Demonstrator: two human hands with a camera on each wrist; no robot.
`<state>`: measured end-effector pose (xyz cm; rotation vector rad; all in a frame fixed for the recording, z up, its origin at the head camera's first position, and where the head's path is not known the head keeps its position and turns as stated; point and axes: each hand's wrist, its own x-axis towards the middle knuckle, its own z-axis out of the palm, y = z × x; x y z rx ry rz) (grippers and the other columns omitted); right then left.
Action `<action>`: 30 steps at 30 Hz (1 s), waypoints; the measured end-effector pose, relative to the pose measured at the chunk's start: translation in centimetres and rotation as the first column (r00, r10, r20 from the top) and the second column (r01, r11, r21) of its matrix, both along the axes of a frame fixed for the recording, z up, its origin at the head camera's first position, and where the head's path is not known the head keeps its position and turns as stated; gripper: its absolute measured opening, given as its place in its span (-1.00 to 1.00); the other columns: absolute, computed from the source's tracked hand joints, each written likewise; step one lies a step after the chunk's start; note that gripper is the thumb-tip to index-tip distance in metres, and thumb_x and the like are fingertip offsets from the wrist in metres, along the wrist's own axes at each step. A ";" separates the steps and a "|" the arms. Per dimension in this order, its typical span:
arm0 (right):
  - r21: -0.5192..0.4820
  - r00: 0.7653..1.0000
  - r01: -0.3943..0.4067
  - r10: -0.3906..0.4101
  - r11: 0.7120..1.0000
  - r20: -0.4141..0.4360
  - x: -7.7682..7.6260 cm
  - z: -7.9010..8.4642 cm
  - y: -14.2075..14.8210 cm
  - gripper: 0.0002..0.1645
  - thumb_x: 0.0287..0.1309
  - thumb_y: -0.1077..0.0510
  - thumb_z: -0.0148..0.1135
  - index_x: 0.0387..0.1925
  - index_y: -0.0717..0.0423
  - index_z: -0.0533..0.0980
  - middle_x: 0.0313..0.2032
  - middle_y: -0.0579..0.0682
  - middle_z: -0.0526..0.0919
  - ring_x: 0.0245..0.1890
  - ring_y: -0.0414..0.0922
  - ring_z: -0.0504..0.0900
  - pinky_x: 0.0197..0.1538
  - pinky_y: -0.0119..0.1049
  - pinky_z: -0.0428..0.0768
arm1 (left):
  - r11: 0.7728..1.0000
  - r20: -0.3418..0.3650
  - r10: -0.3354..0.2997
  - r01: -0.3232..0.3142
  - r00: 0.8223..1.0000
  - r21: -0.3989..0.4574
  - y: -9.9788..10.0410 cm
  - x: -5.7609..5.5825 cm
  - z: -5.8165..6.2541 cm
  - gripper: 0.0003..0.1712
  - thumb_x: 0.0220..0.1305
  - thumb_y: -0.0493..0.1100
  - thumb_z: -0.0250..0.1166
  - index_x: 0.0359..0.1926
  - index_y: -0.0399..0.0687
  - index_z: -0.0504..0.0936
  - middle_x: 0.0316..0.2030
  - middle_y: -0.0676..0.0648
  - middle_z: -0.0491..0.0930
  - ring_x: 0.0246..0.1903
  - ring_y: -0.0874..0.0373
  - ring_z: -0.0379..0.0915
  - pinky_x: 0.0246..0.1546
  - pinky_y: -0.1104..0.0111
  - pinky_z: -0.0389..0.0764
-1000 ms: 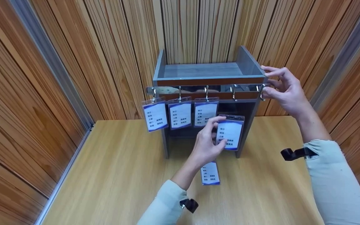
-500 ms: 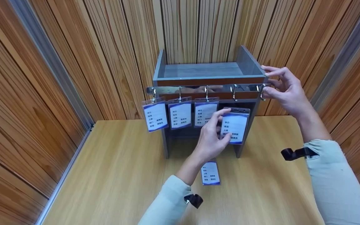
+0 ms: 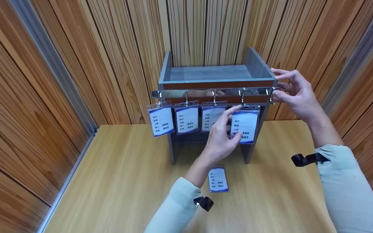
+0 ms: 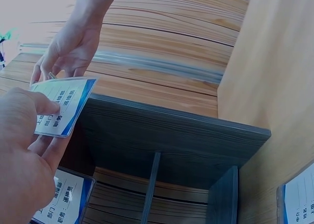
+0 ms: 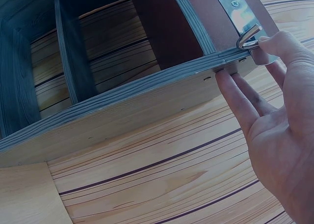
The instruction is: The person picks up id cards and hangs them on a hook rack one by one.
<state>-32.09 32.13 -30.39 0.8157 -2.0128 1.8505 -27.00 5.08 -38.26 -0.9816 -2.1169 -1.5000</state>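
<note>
My left hand [image 3: 221, 137] pinches a clear badge holder [image 3: 245, 124] with a blue-and-white card, thumb on its front and fingers behind. Its slotted top edge is at the lower tip of the fourth hook [image 3: 243, 97]; whether the hook passes through the slot I cannot tell. To the left, a badge [image 3: 160, 120], a second badge [image 3: 187, 119] and a third badge [image 3: 213, 113] hang from the metal hook rail [image 3: 199, 93]. My right hand [image 3: 298, 94] grips the rail's right end, its thumb by the last hook [image 5: 250, 36], fingers against the shelf's side panel [image 5: 147, 108].
The grey wooden shelf [image 3: 212, 72] stands on the light wood table [image 3: 125, 187] against a plank wall [image 3: 125, 48]. One more badge [image 3: 218, 180] lies flat on the table in front of the shelf.
My left hand has raised the badge up and slightly right, from below the rail to the fourth hook's tip. The right hand has stayed in place.
</note>
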 end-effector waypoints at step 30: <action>-0.031 1.000 -0.030 0.030 0.999 0.000 0.0 0.0 0.0 -0.49 0.29 0.51 0.10 0.25 0.30 0.32 0.49 0.17 0.23 0.32 -0.05 0.55 0.00 -0.30 0.71 | 0.990 -0.012 0.134 -0.134 0.991 -0.037 0.9 -0.2 0.6 -0.13 0.26 -0.32 0.36 0.50 0.26 0.24 0.33 0.04 0.48 0.21 0.25 0.46 0.23 0.49 0.51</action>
